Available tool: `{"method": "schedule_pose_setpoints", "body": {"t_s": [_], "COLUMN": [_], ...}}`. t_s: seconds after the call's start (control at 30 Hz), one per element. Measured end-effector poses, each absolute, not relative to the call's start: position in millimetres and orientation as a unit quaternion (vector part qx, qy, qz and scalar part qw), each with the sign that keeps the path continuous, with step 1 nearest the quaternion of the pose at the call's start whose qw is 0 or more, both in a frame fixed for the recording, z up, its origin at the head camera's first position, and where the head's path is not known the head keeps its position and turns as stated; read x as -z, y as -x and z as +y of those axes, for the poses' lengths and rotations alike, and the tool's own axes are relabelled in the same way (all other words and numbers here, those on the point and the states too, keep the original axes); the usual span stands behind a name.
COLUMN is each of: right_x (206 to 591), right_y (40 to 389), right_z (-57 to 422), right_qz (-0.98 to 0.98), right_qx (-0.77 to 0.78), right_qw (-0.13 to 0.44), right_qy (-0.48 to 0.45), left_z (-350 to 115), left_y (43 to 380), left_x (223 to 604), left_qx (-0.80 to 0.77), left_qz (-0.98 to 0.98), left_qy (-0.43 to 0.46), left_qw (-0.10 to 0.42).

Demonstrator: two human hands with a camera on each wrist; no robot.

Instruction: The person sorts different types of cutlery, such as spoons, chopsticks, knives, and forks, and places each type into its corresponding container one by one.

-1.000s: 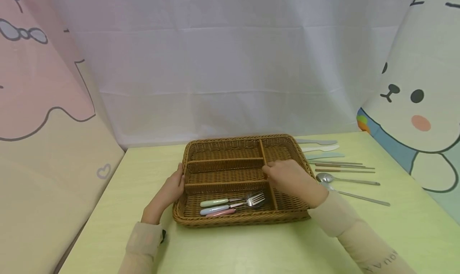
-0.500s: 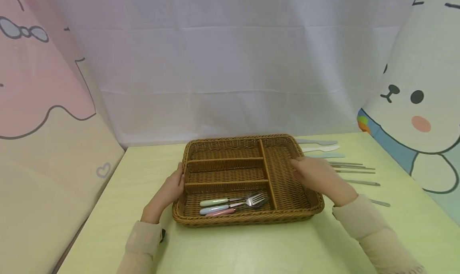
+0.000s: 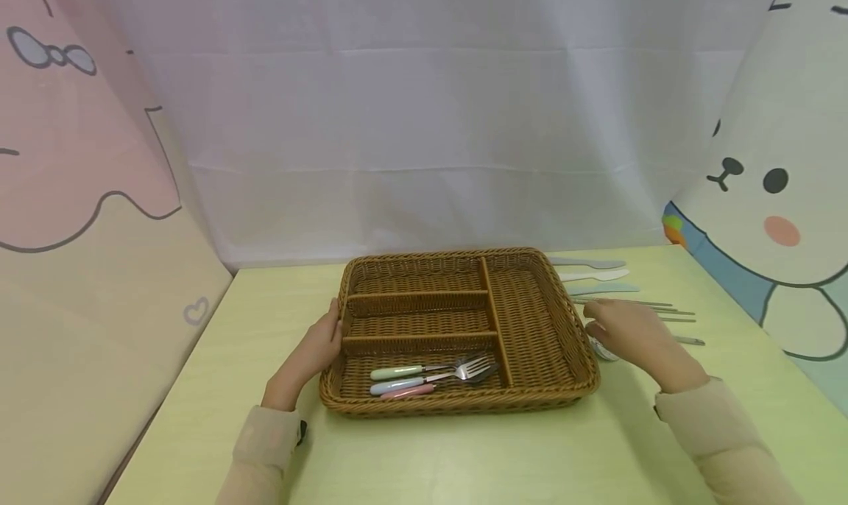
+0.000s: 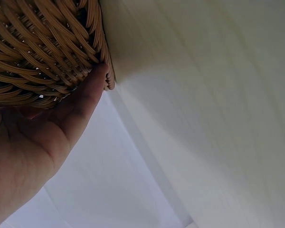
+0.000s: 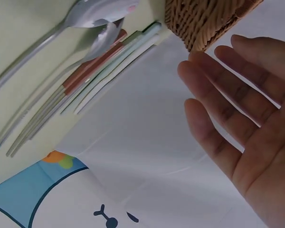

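Note:
My left hand [image 3: 314, 350] rests against the left end of a brown wicker cutlery basket [image 3: 457, 403], its fingers extended along the woven outer wall in the left wrist view. Beyond the basket's right end is my right hand [image 3: 632, 339], holding nothing. Its fingers are loosely spread in the right wrist view, with a spoon [image 5: 92, 13] and a second spoon [image 5: 103, 43] lying on the table nearby. In the head view this hand hides most of both spoons. Forks with green, blue and pink handles [image 3: 396, 373] lie in the basket's front compartment.
Chopsticks [image 5: 94, 66] with brown upper ends lie beyond the spoons. Grey, white and pale blue knives [image 3: 599, 275] lie behind them, right of the basket. A white curtain [image 3: 411, 137] hangs behind the yellow-green table [image 3: 464, 461], with cartoon-printed cloth on both sides.
My right hand has moved right, from the basket's divider across the right compartment to the spoons outside. The left hand and the basket have stayed in place.

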State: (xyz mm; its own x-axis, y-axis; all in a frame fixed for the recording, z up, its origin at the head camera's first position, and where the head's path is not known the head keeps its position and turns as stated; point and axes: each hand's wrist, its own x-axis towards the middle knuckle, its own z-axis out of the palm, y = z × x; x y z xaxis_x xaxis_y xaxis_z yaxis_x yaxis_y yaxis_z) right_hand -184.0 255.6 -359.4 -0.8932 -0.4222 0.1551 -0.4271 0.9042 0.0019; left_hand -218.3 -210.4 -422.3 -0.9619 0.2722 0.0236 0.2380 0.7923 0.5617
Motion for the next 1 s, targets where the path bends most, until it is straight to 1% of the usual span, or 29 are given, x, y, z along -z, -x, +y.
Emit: {"method": "schedule_pose_setpoints", "body": {"t_s": [0.43, 0.63, 1.0], "right_x": [387.4, 399.6, 408.5], "right_y": [178.8, 177.9, 176.7], "right_z": [282.0, 295.8, 308.3], "right_qz": [-0.980, -0.983, -0.986], "right_qx": [-0.021, -0.025, -0.030], "right_qw": [0.055, 0.032, 0.008], "right_qy": [-0.192, -0.178, -0.161], "left_z": [-209.5, -208.9, -208.8], "left_y": [218.0, 217.6, 218.5], "left_x": [420.8, 420.3, 420.5], "left_qx": [-0.294, -0.294, -0.293], "left_qz": [0.946, 0.946, 0.947], "left_qy": [-0.135, -0.133, -0.127], "left_qw": [0.029, 0.030, 0.032]}}
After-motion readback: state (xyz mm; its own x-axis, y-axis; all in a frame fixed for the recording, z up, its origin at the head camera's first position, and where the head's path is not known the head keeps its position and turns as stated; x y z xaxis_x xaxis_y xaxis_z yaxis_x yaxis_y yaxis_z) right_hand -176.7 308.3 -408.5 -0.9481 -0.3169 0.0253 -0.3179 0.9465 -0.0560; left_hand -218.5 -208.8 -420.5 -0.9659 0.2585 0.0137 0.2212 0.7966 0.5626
